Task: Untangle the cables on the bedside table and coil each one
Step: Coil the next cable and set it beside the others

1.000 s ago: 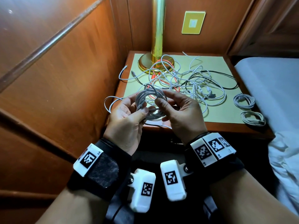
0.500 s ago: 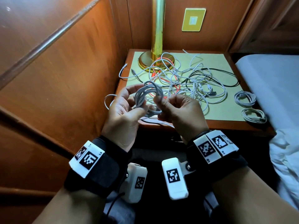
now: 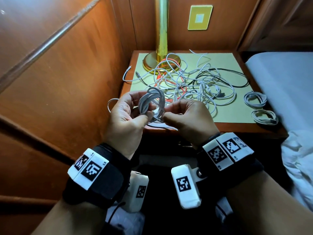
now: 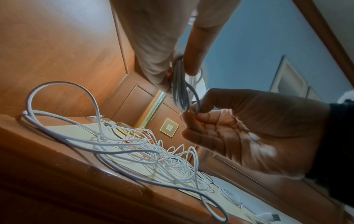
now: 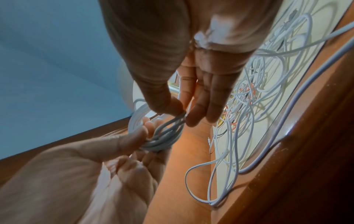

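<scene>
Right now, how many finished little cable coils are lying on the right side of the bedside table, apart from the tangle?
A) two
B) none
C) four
A: two small white coils, the farther coil and the nearer coil, lie near the right edge of the bedside table, clear of the tangled cables; a third coil is in the left hand and right hand.

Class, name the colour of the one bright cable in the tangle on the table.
Orange-red cable, clearest in the head view.

left hand (image 3: pixel 123 119), right hand (image 3: pixel 189 117), gripping coiled cable (image 3: pixel 151 104)
</scene>
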`<state>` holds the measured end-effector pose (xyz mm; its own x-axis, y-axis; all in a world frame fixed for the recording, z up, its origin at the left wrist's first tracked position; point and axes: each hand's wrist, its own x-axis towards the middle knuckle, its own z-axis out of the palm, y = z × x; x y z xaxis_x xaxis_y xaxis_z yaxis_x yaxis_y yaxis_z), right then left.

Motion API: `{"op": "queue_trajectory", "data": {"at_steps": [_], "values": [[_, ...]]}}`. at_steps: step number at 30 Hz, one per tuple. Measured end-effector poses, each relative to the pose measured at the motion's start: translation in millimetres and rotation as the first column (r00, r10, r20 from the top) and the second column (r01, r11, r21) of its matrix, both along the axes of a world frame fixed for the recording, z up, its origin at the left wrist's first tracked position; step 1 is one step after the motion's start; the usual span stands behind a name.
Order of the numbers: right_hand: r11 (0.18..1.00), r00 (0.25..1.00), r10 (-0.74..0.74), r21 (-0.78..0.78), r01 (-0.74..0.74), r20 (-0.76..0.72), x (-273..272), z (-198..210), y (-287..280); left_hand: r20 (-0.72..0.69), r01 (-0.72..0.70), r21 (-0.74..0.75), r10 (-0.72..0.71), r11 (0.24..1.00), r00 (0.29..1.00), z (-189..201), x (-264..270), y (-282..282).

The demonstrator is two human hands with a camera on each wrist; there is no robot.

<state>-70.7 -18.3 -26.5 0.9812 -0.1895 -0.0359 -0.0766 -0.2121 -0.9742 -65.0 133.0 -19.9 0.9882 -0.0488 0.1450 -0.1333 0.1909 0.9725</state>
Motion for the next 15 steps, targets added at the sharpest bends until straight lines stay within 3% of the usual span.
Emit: {"op": "queue_trajectory", "data": {"at_steps": [4, 9, 12, 15], "values": [[0.975, 0.998, -0.021, -0.219, 0.034, 0.063, -7.4, 3.1, -8.0, -0.03, 0.052, 0.039, -0.051, 0.998, 0.998, 1.2, -8.6, -8.3], [0.932, 0.991, 0.009, -0.361, 0.041, 0.137, -33.3, 9.5, -32.7, -0.169, 0.222, -0.104, -0.237, 0.97, 0.957, 1.4, -31.4, -30.9], [0.923, 0.974, -0.02, -0.37, 0.105, 0.226, -49.4, 12.0, -48.2, -0.271, 0.252, -0.237, -0.313, 0.938, 0.91, 14.5, -41.7, -51.1], [0.907, 0.898, -0.086, -0.34, 0.251, 0.432, -60.5, 11.7, -57.7, -0.312, 0.216, -0.258, -0.293, 0.942, 0.904, 32.8, -44.7, -75.0]]}}
